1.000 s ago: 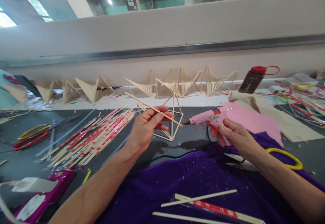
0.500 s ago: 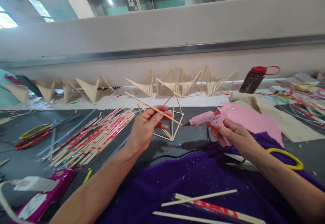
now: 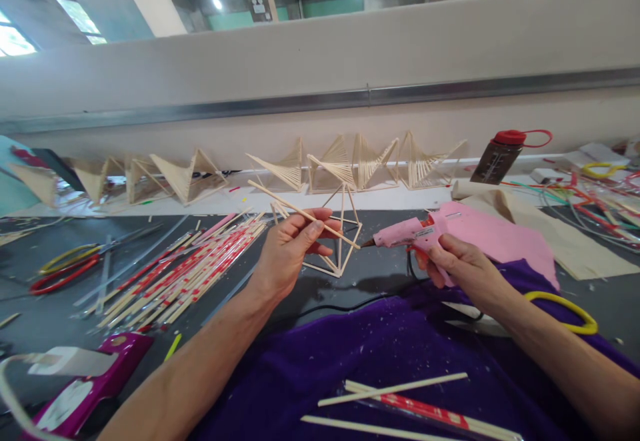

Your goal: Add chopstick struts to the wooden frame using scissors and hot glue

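Between the thumb and fingers of my left hand (image 3: 300, 241) is a thin wooden stick (image 3: 280, 199), slanting down to the right. My right hand (image 3: 457, 261) is wrapped round the handle of a pink hot glue gun (image 3: 405, 233). The gun's dark nozzle points left, at the stick's lower right end; whether they touch I cannot tell. Behind my left fingers stands an open frame of glued sticks (image 3: 340, 271), partly hidden by that hand. Scissors with a yellow handle (image 3: 575, 314) lie under my right forearm, partly covered by it.
Several finished twisted stick models (image 3: 330, 164) stand along the back. Packed chopsticks (image 3: 185, 274) lie left, near red-and-yellow scissors (image 3: 70, 271) and a purple power strip (image 3: 117, 361). Loose sticks (image 3: 395, 389) rest on purple cloth (image 3: 300, 361) in front. A dark bottle (image 3: 495, 158) stands back right.
Almost nothing differs. The stick in my left hand and the glue gun's nozzle have shifted very slightly to the right.
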Tool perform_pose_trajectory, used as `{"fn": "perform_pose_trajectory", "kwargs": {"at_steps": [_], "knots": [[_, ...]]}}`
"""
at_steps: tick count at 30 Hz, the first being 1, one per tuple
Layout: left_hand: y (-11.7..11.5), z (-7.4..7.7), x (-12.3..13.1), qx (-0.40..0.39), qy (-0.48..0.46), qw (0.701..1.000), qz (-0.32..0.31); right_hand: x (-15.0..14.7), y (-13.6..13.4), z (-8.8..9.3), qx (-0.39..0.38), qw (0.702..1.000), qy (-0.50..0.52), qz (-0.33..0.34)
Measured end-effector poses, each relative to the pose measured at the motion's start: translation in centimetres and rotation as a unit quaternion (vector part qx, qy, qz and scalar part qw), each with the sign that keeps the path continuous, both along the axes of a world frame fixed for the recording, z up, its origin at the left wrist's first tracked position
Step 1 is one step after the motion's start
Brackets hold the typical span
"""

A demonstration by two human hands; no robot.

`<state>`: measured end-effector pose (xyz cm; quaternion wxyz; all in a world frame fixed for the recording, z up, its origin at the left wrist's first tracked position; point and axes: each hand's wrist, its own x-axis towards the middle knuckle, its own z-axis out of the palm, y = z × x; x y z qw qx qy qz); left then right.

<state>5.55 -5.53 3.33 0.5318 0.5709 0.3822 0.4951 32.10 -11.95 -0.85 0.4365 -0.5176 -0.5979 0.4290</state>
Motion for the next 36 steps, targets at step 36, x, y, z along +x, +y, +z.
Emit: {"fn": "perform_pose_trajectory", "kwargs": {"at_steps": [36], "knots": [[0.11, -0.07, -0.05, 0.013, 0.007, 1.000, 0.009, 0.24, 0.05, -0.66, 0.022, 1.000, -0.014, 0.010]]}}
